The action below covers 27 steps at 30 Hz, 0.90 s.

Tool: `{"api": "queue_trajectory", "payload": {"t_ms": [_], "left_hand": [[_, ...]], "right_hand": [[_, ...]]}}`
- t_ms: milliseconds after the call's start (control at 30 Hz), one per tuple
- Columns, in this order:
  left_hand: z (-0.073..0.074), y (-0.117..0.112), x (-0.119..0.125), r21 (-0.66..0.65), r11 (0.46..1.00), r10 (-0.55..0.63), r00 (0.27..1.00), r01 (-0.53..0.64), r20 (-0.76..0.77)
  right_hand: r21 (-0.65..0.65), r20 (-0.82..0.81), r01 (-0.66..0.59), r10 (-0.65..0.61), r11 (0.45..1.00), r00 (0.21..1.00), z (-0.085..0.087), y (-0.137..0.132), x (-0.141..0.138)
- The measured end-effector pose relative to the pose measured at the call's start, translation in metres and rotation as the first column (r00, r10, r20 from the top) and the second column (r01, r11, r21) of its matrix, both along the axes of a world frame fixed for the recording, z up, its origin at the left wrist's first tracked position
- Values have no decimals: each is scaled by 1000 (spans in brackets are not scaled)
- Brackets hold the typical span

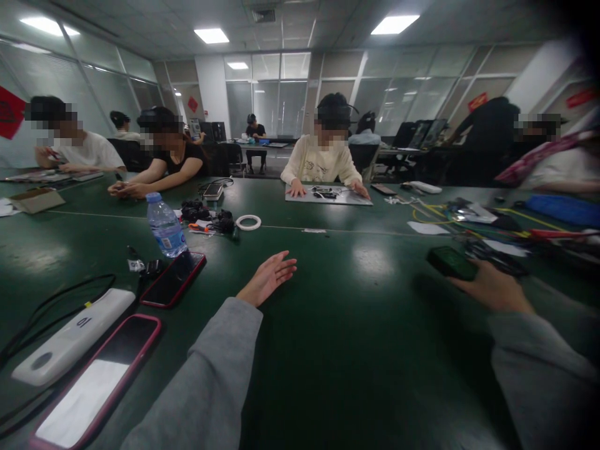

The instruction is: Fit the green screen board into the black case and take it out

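Note:
My left hand [272, 277] is open above the dark green table [337, 325], fingers stretched out towards the right and nothing in them. At the right, my right hand [499, 287] grips a small dark green block-like object [450, 262] by its near right end. That object seems to be held just over the table, and its exact kind does not show. Tangled cables [497, 255] lie right behind my right hand. Nearest to my left hand on its left is a dark-screened phone in a red case [173, 279].
A water bottle [166, 228] stands behind that phone. A white device [75, 337] and a second phone [96, 381] lie at the near left. Further back are a white ring [248, 222], black cables [206, 215] and a blue pouch [562, 209]. Across the table a person's hands rest on a grey board [304, 195].

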<state>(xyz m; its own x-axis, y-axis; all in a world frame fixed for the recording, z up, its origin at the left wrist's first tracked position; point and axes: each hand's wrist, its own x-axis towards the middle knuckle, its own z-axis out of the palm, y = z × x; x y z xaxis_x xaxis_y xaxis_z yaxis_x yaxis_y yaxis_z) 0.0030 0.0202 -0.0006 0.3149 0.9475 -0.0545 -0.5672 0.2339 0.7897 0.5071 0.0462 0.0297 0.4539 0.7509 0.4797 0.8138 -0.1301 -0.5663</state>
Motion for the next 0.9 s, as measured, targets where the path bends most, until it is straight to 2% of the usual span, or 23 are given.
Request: {"api": "queue_trajectory", "payload": {"t_ms": [33, 67, 133, 233, 300, 367, 433, 500, 733, 900], "left_hand": [[1, -1, 0, 2, 1000, 2, 1000, -2, -3], [2, -1, 0, 1, 1000, 8, 1000, -8, -7], [3, -3, 0, -3, 1000, 20, 1000, -20, -20], [2, -4, 2, -12, 999, 29, 999, -29, -43], [-1, -3, 4, 1, 999, 46, 998, -46, -38], [-5, -2, 6, 30, 997, 75, 996, -74, -40], [-8, 0, 8, 50, 991, 123, 991, -121, -46], [-9, 0, 9, 59, 987, 154, 987, -151, -48], [-7, 0, 8, 72, 987, 144, 989, -141, -43], [-3, -2, 9, 92, 985, 153, 987, -148, -52]], "right_hand": [[-112, 51, -42, 48, 993, 998, 2, 1, -30], [-136, 82, -102, 114, 985, 990, 2, 1, -65], [-85, 66, -298, 304, 951, 950, -1, -4, -141], [-33, 63, -423, 425, 905, 903, -15, -18, -248], [41, 57, -503, 501, 863, 864, -25, -29, -301], [93, 83, -569, 563, 817, 822, -32, -40, -336], [95, 124, -613, 602, 784, 789, -36, -49, -355], [78, 149, -635, 621, 768, 769, -38, -54, -362], [119, 86, -668, 663, 734, 744, -43, -50, -358], [147, 34, -693, 696, 706, 717, -41, -52, -358]]}}
